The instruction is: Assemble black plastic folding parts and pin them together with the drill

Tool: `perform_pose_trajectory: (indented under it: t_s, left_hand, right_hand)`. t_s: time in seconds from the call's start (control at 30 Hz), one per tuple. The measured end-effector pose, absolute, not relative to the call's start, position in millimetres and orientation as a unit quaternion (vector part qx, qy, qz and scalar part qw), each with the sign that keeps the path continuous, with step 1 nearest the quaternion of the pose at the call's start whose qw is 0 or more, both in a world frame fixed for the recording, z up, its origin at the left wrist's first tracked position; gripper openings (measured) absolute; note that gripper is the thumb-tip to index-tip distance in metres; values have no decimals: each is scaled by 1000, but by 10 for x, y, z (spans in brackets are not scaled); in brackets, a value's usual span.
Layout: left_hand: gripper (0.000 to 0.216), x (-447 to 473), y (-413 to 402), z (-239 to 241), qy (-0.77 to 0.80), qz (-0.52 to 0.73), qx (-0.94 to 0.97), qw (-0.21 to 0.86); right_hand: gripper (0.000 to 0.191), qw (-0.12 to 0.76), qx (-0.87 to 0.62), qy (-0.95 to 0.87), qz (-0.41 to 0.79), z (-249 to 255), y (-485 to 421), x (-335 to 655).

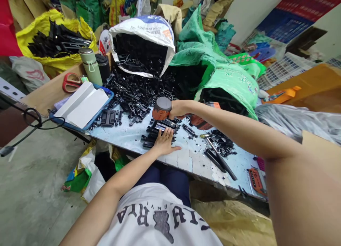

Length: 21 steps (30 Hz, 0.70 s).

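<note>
My right hand [179, 108] is wrapped round the grip of an orange and black cordless drill [161, 113]. The drill stands nose down over a row of black plastic parts [149, 138] on the light blue table [119, 135]. My left hand [164, 142] lies flat across those parts, fingers stretched and thumb out to the side. Where the drill's tip meets the parts is too small to make out. Right of my hands lie a small black part [189, 130], a hammer [220, 156] and a pile of small black pieces [222, 142].
A heap of black parts [130, 93] spreads from a white sack [141, 74] and green sacks [229, 79] at the back. A blue tray [110, 97] with white boxes, a green bottle [92, 66] and red scissors [71, 82] stand left. A battery [257, 181] lies front right.
</note>
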<state>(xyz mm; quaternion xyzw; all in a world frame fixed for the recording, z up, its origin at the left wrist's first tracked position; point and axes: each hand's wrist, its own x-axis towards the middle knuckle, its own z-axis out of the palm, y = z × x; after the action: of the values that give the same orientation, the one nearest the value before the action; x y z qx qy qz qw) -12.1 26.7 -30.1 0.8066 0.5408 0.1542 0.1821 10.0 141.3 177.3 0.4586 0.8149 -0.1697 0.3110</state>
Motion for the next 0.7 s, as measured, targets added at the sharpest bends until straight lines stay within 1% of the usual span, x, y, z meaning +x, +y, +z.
perform_pose_trajectory:
  t_s: [0.13, 0.23, 0.33, 0.43, 0.57, 0.7]
  left_hand:
    - [97, -140, 279, -302, 534, 147, 812, 182]
    - [95, -141, 276, -287, 537, 158, 813, 158]
    - [94, -132, 257, -298, 545, 167, 811, 133]
    - [94, -122, 246, -327, 542, 175, 811, 130]
    - [92, -117, 244, -345, 537, 184, 813, 134]
    - [91, -129, 253, -323, 542, 156, 805, 182]
  right_hand:
    - [14, 295, 438, 838, -137, 1772, 1330, 130]
    - [16, 283, 433, 850, -99, 1839, 1207, 175]
    - [17, 301, 435, 839, -131, 1851, 1096, 174]
    - [18, 330, 424, 830, -148, 1776, 1034, 120]
    - [24, 333, 398, 849, -97, 1715, 939, 43]
    - [32, 322, 389, 863, -34, 1828, 756, 14]
